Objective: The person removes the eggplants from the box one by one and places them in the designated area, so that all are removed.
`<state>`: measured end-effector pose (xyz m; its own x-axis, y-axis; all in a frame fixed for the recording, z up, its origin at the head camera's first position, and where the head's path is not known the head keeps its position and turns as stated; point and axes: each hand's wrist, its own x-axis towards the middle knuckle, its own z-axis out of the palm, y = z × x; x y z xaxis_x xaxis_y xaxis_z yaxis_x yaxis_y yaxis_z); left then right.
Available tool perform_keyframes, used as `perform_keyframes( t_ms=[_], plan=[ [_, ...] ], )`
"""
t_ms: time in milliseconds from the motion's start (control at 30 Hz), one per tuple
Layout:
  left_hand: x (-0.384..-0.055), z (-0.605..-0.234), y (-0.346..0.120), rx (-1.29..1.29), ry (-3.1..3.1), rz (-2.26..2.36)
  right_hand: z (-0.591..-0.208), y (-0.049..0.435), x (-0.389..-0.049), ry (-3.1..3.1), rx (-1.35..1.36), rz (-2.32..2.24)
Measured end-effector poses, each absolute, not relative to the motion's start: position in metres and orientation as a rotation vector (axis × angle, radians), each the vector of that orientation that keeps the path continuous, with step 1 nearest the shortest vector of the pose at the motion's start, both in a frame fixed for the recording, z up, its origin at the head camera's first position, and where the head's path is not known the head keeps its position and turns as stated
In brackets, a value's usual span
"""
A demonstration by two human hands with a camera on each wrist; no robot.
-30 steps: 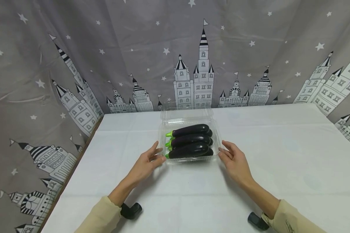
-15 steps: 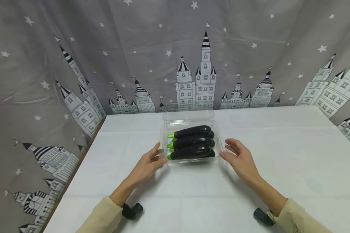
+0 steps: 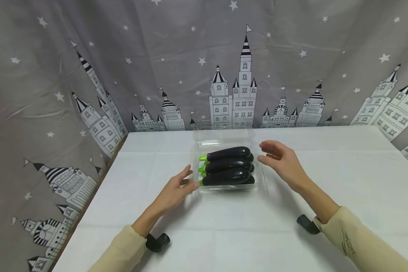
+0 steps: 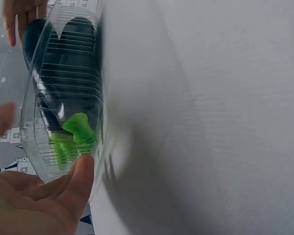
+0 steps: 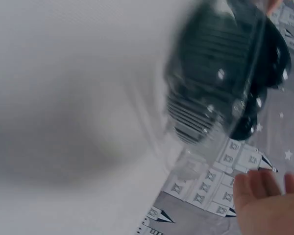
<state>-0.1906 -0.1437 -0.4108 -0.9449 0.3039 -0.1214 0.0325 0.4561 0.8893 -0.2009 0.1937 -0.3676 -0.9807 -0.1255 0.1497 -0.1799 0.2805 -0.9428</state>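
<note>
A clear plastic clamshell box (image 3: 258, 177) stands on the white table with its lid (image 3: 224, 135) raised at the back. Several dark eggplants (image 3: 227, 165) with green stems lie stacked in it, stems to the left. My left hand (image 3: 175, 190) is at the box's front left corner, where the thumb (image 4: 83, 171) touches the ribbed wall in the left wrist view. Its fingers are spread beside the left side. Off the box's right side, my right hand (image 3: 283, 162) is raised with fingers loosely bent; in the right wrist view that hand (image 5: 269, 200) holds nothing.
The white table (image 3: 217, 234) stretches out around the box. Behind it hangs a grey curtain (image 3: 156, 45) printed with castles and stars, close to the raised lid. Black wrist cameras (image 3: 158, 242) sit below the sleeves.
My right hand has left the box's front right corner and moved up and back along its right side. The left hand stays at the front left corner. The view has shifted slightly.
</note>
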Motion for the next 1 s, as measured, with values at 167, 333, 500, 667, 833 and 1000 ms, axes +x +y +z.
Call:
perform_keyframes(
  t_ms=[167, 333, 500, 667, 833, 1000],
  plan=[
    [-0.196, -0.412, -0.142, 0.228, 2.441, 1.49, -0.352, 0.182, -0.222, -2.52, 0.388, 1.832],
    [-0.206, -0.415, -0.14, 0.219, 2.431, 1.501, -0.341, 0.167, -0.241, -2.634, 0.472, 1.798],
    [-0.213, -0.418, -0.139, 0.263, 2.434, 1.461, -0.335, 0.149, -0.258, -2.778, 0.551, 1.711],
    [-0.215, -0.42, -0.137, 0.28, 2.402, 1.461, -0.333, 0.135, -0.273, -2.855, 0.63, 1.644],
    [-0.214, -0.421, -0.136, 0.274, 2.441, 1.414, -0.339, 0.127, -0.278, -2.926, 0.629, 1.594],
    [-0.214, -0.419, -0.135, 0.27, 2.451, 1.397, -0.347, 0.123, -0.278, -2.972, 0.606, 1.586]
  ],
)
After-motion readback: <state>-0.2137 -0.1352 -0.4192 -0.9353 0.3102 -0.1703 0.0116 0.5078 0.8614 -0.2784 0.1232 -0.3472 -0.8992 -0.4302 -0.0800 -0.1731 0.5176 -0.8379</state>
